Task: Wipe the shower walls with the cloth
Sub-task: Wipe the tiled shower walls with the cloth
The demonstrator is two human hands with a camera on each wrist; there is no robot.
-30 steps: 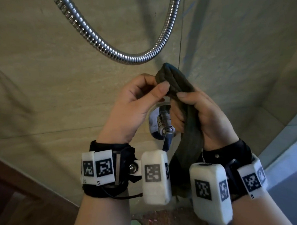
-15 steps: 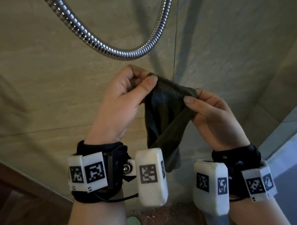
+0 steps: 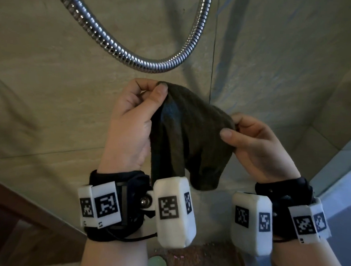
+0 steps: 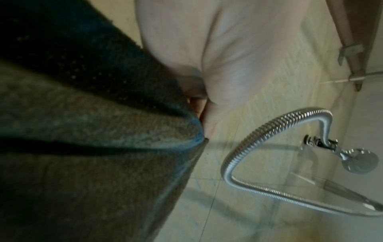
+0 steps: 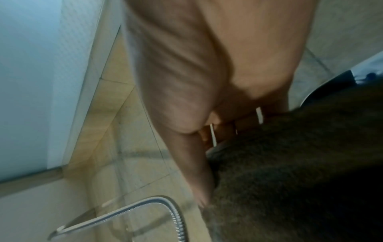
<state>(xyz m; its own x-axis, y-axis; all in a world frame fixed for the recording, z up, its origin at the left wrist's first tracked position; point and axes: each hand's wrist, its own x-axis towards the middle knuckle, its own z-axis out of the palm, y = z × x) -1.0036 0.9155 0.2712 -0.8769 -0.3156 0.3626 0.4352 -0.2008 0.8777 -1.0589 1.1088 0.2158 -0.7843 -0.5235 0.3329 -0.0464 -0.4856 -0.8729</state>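
Where no legible writing shows, both hands, left (image 3: 131, 129) and right (image 3: 257, 147), each pinching the dark cloth (image 3: 190, 137).

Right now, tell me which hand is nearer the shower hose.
Left. The left hand pinches the cloth just below the hose loop; the right hand holds the cloth's other end, lower and farther off.

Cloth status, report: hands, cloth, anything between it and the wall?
Left hand and right hand each pinch a top edge of the cloth. Cloth spread between them, hanging, off the wall. Shower hose loops just above.
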